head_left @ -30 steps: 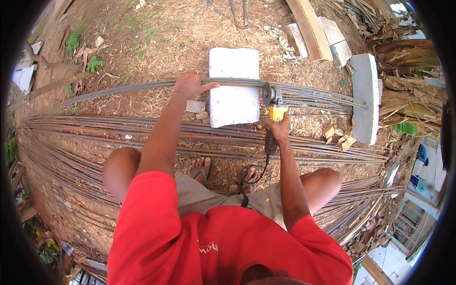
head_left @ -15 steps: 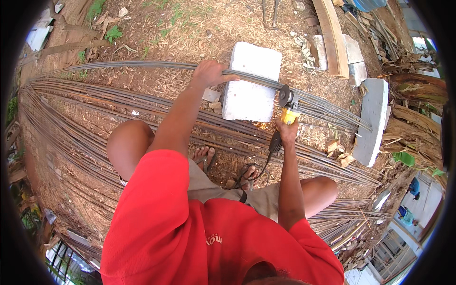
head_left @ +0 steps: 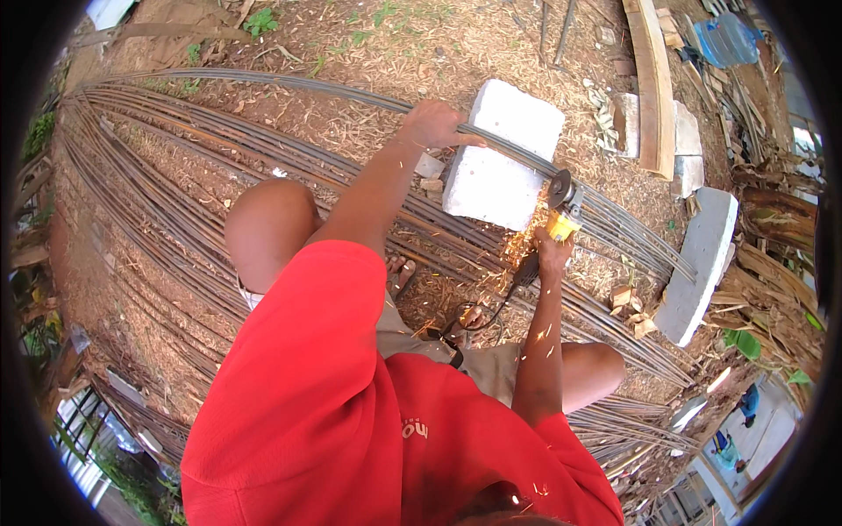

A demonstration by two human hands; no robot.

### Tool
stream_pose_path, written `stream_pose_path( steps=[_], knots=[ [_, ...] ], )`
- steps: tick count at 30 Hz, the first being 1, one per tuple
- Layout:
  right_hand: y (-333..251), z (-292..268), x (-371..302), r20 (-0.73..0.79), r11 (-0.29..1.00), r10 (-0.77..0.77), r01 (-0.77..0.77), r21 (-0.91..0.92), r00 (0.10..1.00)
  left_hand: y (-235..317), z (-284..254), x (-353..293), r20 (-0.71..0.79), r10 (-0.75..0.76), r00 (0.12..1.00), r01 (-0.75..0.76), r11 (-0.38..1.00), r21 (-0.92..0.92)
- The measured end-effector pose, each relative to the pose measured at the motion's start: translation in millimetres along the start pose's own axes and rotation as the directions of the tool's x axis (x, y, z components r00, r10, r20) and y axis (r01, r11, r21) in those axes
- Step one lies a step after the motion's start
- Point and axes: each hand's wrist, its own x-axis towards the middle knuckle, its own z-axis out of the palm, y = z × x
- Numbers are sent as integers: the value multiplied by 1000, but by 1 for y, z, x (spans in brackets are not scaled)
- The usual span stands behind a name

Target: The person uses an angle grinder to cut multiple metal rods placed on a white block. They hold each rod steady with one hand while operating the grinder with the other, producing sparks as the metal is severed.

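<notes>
The steel rods (head_left: 263,88) ran left to right across the white block (head_left: 500,167), the left hand (head_left: 431,124) clamped on them, the right hand (head_left: 553,254) gripping the grinder (head_left: 561,206) just beside.

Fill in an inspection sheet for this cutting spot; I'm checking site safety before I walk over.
Surface: bare ground strewn with dry leaves and wood chips.
Job's things: a bundle of steel bars lies across a white block; a yellow angle grinder meets the bars at the block's right edge, throwing sparks.
Clutter: a second white block, a wooden plank, stone scraps, palm debris.
Grippers: left hand presses on the bars; right hand grips the grinder.
Cables: the black grinder cord loops by sandalled feet.
Surroundings: more bars across the ground; people far off at lower right.
</notes>
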Motion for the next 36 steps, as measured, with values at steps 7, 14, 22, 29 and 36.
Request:
stream_pose_path(
  steps=[7,14,22,29,36],
  knots=[
    [4,-5,0,10,999,30,-29,-42,1000,-1,-1,-2,-3,-3,1000,3,1000,-21],
    [13,-3,12,-10,997,70,-70,-19,997,1,0,-6,-53,-5,999,3,999,-48],
    [11,-8,5,109,990,114,-123,73,987,5,-9,-13,-25,-23,999,22,998,-62],
    [4,-5,-3,52,990,-20,13,140,998,4,-6,-13,-77,-16,997,10,997,-70],
    [21,-5,9,111,941,118,-147,306,987,3,-5,-11,-64,-27,998,21,995,-97]
  ],
)
